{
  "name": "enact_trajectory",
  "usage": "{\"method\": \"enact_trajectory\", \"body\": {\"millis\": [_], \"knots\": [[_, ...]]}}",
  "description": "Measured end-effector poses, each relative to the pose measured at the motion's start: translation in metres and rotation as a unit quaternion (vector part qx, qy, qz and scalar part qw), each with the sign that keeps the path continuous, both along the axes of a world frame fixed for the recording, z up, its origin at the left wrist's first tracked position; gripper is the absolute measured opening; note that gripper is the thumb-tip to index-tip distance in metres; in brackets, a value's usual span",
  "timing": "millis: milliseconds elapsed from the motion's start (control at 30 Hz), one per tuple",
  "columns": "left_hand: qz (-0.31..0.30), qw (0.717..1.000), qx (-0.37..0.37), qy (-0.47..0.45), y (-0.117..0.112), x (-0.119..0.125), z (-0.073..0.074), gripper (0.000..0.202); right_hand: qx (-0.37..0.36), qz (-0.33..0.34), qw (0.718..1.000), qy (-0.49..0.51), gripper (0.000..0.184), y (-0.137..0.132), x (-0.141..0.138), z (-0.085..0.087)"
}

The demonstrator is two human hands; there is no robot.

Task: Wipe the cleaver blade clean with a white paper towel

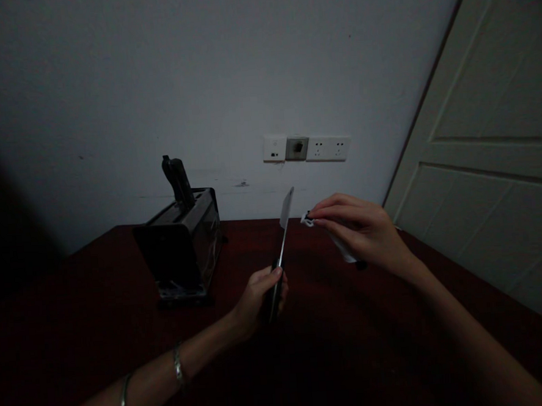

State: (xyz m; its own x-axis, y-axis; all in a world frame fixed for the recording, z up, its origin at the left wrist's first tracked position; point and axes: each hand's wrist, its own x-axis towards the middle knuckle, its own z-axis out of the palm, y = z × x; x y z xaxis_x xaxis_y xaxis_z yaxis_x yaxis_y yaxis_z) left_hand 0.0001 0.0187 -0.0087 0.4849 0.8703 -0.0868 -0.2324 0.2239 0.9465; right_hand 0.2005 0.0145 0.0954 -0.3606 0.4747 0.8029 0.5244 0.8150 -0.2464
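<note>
My left hand (261, 295) is closed round the dark handle of a knife (285, 217), whose pale blade points up and away from me. Just right of the blade, my right hand (362, 228) pinches a small white folded piece (342, 247), paper or cloth, with a dark end; its tip is close to the blade's flat side. Both hands hover above a dark red-brown table (335, 346). Two bracelets sit on my left forearm.
A dark knife block (182, 248) with a black handle sticking out stands on the table at the left. Wall sockets (307, 147) are set in the white wall behind. A pale panelled door (492, 152) is at the right.
</note>
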Motion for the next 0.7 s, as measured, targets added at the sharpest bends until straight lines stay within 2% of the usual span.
{"method": "enact_trajectory", "body": {"millis": [400,567,700], "knots": [[0.052,0.989,0.121,0.070,0.007,0.000,-0.012,0.030,-0.020,0.005,1.000,-0.017,0.016,-0.003,-0.007,0.000],[0.061,0.993,0.080,0.064,0.003,0.003,-0.012,0.033,-0.023,0.016,0.999,-0.041,0.017,-0.001,-0.011,-0.005],[0.059,0.990,0.089,0.089,-0.001,0.006,-0.014,0.036,-0.025,0.027,0.997,-0.069,0.017,0.002,-0.013,-0.009]]}}
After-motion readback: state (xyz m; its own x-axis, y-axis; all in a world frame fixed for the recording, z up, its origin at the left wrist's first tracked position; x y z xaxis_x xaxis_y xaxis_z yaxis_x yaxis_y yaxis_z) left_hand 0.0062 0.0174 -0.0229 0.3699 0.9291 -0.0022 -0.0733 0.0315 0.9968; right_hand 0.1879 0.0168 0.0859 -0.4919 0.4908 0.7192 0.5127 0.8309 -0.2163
